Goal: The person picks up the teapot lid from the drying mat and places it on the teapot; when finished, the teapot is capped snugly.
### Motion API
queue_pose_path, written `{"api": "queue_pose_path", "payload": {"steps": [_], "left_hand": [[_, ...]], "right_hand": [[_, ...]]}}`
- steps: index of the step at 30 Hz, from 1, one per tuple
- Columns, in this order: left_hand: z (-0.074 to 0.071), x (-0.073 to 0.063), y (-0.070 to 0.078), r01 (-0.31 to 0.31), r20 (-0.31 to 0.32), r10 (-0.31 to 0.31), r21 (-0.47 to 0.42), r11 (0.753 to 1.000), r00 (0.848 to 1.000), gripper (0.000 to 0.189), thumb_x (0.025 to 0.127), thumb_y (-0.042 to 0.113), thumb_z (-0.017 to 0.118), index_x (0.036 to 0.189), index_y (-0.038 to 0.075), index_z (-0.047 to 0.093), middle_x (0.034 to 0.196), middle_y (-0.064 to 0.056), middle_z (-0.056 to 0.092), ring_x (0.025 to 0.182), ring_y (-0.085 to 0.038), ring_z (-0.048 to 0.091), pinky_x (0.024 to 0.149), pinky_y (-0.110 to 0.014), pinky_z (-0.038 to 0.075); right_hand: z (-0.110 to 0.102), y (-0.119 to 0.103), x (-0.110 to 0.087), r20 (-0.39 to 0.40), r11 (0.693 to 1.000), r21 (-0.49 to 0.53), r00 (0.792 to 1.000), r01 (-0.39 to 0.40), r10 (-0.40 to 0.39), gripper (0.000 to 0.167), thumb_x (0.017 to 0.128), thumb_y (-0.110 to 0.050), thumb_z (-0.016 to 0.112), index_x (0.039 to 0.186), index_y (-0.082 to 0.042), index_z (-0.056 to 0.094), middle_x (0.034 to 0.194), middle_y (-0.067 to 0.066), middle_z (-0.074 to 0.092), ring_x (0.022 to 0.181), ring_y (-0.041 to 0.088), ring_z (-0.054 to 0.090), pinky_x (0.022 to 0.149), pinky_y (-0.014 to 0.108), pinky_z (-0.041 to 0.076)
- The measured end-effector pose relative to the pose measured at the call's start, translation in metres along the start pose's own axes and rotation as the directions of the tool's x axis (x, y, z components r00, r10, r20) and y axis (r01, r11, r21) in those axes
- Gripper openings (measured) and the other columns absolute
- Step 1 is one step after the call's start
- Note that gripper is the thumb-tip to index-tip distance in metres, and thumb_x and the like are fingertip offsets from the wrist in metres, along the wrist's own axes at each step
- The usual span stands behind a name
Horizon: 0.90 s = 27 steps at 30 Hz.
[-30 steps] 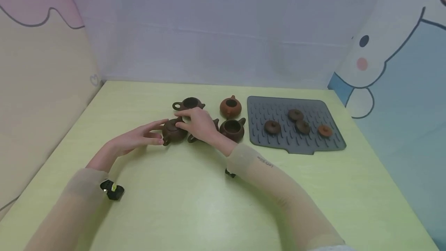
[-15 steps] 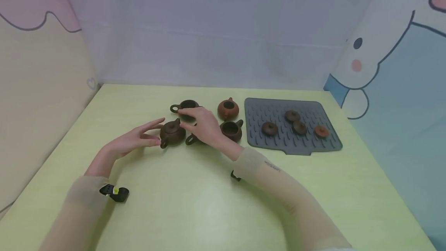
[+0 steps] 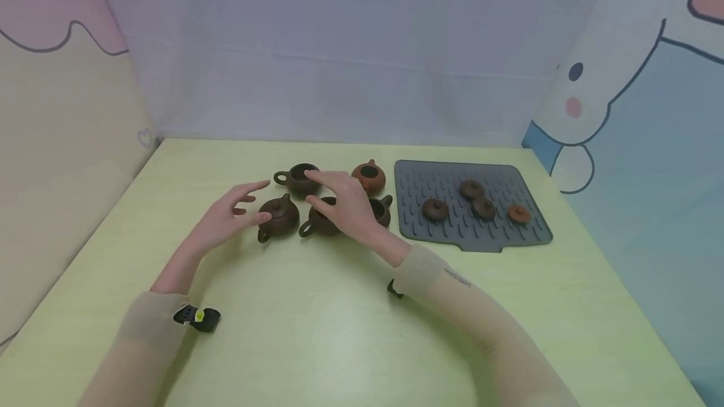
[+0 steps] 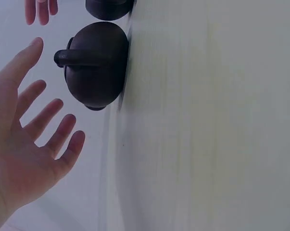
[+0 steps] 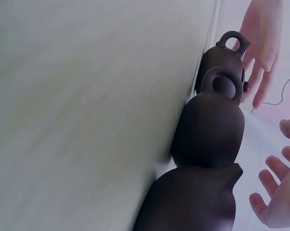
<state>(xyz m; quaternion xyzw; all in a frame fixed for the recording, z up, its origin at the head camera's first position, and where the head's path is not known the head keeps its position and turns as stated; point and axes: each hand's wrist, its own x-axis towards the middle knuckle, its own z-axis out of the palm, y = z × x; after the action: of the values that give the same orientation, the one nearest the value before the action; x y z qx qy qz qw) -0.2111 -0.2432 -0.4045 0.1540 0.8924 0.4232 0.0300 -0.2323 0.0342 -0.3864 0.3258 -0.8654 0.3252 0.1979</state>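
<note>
A dark brown teapot (image 3: 279, 215) with its lid on stands at the left of a group of small clay teapots. My left hand (image 3: 226, 215) is beside it, fingers spread and holding nothing; in the left wrist view there is a gap between that hand (image 4: 34, 134) and the teapot (image 4: 96, 67). To its right, my right hand (image 3: 347, 206) hovers over a lidless brown teapot (image 3: 319, 215), fingers loosely extended and nothing in them. Partly behind this hand are another lidless brown teapot (image 3: 384, 211) and a reddish one (image 3: 367, 176). A dark lidless teapot (image 3: 301, 179) stands behind.
On the right a grey ridged mat (image 3: 418, 225) carries several lids: brown lids (image 3: 435, 209) and a reddish lid (image 3: 518, 213). The pale yellow-green table (image 3: 317, 331) ends at a curtain at the back, with printed panels on both sides.
My right hand has drawn away from the lidded teapot toward the right. My left hand has lifted off that teapot's side, its fingers more spread. The teapot stays in place.
</note>
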Motion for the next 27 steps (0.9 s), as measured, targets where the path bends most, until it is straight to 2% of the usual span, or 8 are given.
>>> {"api": "queue_pose_path", "payload": {"steps": [5, 8, 16, 19, 22, 24, 27], "left_hand": [[0.009, 0.007, 0.010, -0.079, -0.093, 0.085, 0.069, 0.995, 0.992, 0.069, 0.087, 0.034, 0.076, 0.148, 0.021, 0.046, 0.154, -0.009, 0.045, 0.140, -0.036, 0.040, 0.112, -0.060, 0.031], [0.015, 0.012, 0.015, -0.123, -0.124, 0.135, 0.102, 0.987, 0.983, 0.068, 0.085, 0.031, 0.079, 0.145, 0.019, 0.050, 0.150, -0.008, 0.050, 0.142, -0.034, 0.040, 0.115, -0.059, 0.027], [0.029, 0.018, 0.027, -0.256, -0.116, 0.283, 0.205, 0.945, 0.952, 0.070, 0.082, 0.027, 0.082, 0.143, 0.014, 0.052, 0.147, -0.012, 0.053, 0.139, -0.038, 0.042, 0.113, -0.063, 0.028], [0.034, 0.019, 0.030, -0.289, -0.121, 0.325, 0.249, 0.924, 0.938, 0.070, 0.079, 0.026, 0.084, 0.141, 0.015, 0.053, 0.146, -0.013, 0.054, 0.138, -0.040, 0.042, 0.112, -0.064, 0.028], [0.037, 0.020, 0.033, -0.314, -0.120, 0.361, 0.291, 0.904, 0.925, 0.071, 0.077, 0.026, 0.085, 0.141, 0.015, 0.054, 0.144, -0.013, 0.055, 0.137, -0.041, 0.045, 0.112, -0.063, 0.030], [0.040, 0.021, 0.035, -0.327, -0.114, 0.378, 0.316, 0.891, 0.919, 0.071, 0.077, 0.028, 0.085, 0.140, 0.015, 0.055, 0.143, -0.013, 0.056, 0.136, -0.040, 0.046, 0.112, -0.061, 0.031], [0.043, 0.024, 0.037, -0.338, -0.096, 0.394, 0.355, 0.872, 0.914, 0.071, 0.077, 0.032, 0.085, 0.139, 0.014, 0.056, 0.143, -0.014, 0.056, 0.135, -0.040, 0.047, 0.111, -0.061, 0.031]], "right_hand": [[-0.006, 0.009, -0.006, -0.064, 0.999, 0.008, 0.997, 0.052, -0.051, 0.049, 0.091, -0.026, 0.072, 0.137, -0.016, 0.060, 0.133, 0.001, 0.066, 0.123, 0.018, 0.061, 0.108, 0.035, 0.046], [-0.011, 0.013, -0.009, -0.081, 0.998, 0.017, 0.995, 0.059, -0.057, 0.051, 0.089, -0.025, 0.074, 0.137, -0.015, 0.060, 0.132, 0.000, 0.067, 0.122, 0.018, 0.062, 0.108, 0.039, 0.045], [-0.026, 0.025, -0.018, -0.092, 0.997, -0.015, 0.993, 0.071, -0.072, 0.054, 0.088, -0.027, 0.074, 0.139, -0.014, 0.058, 0.131, 0.002, 0.068, 0.113, 0.021, 0.062, 0.102, 0.041, 0.047], [-0.031, 0.030, -0.021, -0.100, 0.997, -0.002, 0.992, 0.071, -0.071, 0.055, 0.088, -0.026, 0.075, 0.139, -0.014, 0.058, 0.126, 0.003, 0.070, 0.108, 0.022, 0.062, 0.098, 0.039, 0.049], [-0.035, 0.037, -0.024, -0.109, 0.998, 0.007, 0.992, 0.067, -0.065, 0.056, 0.088, -0.025, 0.075, 0.139, -0.014, 0.058, 0.119, 0.003, 0.071, 0.111, 0.022, 0.062, 0.100, 0.040, 0.048], [-0.039, 0.041, -0.026, -0.117, 0.998, 0.009, 0.991, 0.066, -0.064, 0.056, 0.087, -0.024, 0.076, 0.139, -0.013, 0.058, 0.112, 0.004, 0.072, 0.110, 0.023, 0.062, 0.100, 0.042, 0.048], [-0.044, 0.046, -0.030, -0.123, 0.998, 0.008, 0.991, 0.062, -0.061, 0.055, 0.087, -0.023, 0.076, 0.138, -0.012, 0.059, 0.112, 0.005, 0.072, 0.115, 0.023, 0.061, 0.102, 0.045, 0.046]]}}
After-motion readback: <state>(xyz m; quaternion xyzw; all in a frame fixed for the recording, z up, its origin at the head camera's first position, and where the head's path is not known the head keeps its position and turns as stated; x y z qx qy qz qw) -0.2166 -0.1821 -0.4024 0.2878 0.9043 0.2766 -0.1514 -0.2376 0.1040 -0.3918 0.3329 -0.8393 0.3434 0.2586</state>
